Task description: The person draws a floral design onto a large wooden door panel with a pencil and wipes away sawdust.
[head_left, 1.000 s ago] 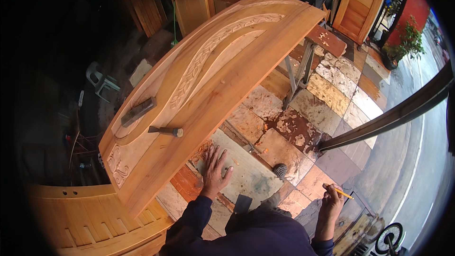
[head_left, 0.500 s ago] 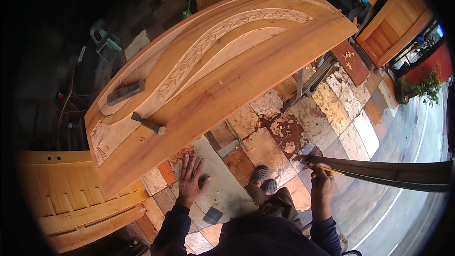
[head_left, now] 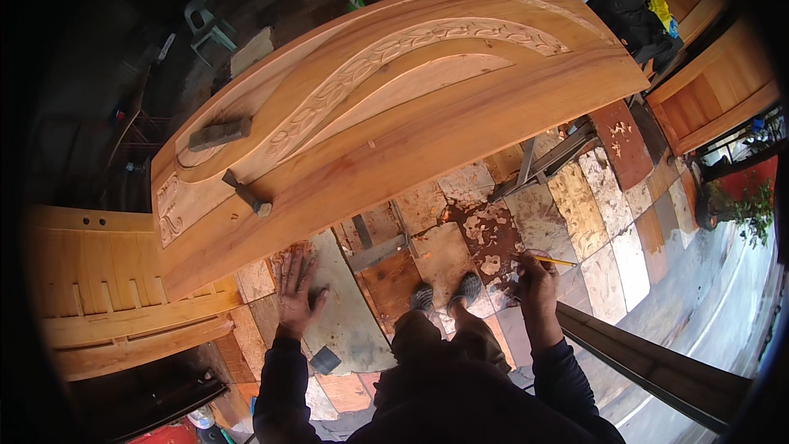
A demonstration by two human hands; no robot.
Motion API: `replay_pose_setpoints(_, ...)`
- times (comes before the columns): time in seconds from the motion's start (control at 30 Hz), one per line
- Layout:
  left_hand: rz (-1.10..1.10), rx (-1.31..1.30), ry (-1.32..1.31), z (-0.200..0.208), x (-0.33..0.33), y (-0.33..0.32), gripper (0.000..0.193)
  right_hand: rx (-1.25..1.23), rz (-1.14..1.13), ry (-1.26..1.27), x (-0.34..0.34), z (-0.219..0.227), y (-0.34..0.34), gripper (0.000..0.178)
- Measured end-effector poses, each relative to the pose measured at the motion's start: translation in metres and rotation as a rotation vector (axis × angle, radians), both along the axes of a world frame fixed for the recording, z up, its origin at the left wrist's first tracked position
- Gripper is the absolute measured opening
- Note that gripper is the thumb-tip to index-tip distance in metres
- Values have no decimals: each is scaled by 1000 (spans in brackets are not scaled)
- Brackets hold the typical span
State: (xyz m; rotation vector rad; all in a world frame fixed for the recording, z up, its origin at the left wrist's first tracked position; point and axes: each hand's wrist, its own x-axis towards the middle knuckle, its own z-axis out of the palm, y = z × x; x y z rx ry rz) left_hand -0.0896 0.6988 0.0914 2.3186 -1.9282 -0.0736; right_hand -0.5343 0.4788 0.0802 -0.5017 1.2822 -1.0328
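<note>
Taking the middle of the view as the clock's centre, the panel (head_left: 448, 144) is spanning from 8 o'clock over the top to 2 o'clock, lying carved face up. A trestle (head_left: 549, 163) is showing beneath it between 2 and 3 o'clock.

The left hand (head_left: 297, 289) is hanging between 7 and 8 o'clock, just beside the panel's near edge. Its fingers are spreading apart and pointing toward 12 o'clock, and it is holding nothing; whether a fingertip is touching the panel, I cannot tell.

The right hand (head_left: 539, 286) is closing around a yellow pencil (head_left: 554, 260) at 4 o'clock, well apart from the panel. The pencil is sticking out toward 3 o'clock.

On the panel, a dark block (head_left: 219, 133) is resting near 10 o'clock and a tool (head_left: 246, 192) at 9, its blade pointing toward 11.

A slatted bench (head_left: 148, 308) is standing at 8 o'clock, a chair (head_left: 209, 26) between 10 and 11. A door (head_left: 719, 94) is leaning between 2 and 3. The shoes (head_left: 469, 284) are standing on tiles around 5 o'clock.
</note>
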Motion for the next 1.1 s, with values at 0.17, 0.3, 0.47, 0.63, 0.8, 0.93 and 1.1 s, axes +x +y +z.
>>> replay_pose_setpoints(0.17,-13,-20,57,0,9,4,72,-68,9,-85,35,-4,-6,4)
replay_pose_setpoints(0.3,-47,-14,51,0,12,7,73,-89,36,-123,77,-13,16,5)
replay_pose_setpoints(0.47,-88,-126,171,-8,20,7,72,-116,19,-168,132,-23,51,6)
replay_pose_setpoints(0.63,-143,-224,270,-15,27,10,71,-162,-79,-154,180,-19,83,8)
replay_pose_setpoints(0.8,-130,-219,266,-27,36,13,70,-224,-66,-205,221,-11,100,9)
replay_pose_setpoints(0.93,-118,-219,256,-29,42,19,70,-168,-17,-241,257,4,104,10)
replay_pose_setpoints(1.1,-124,-218,285,-33,55,26,70,-170,-9,-285,299,2,118,10)
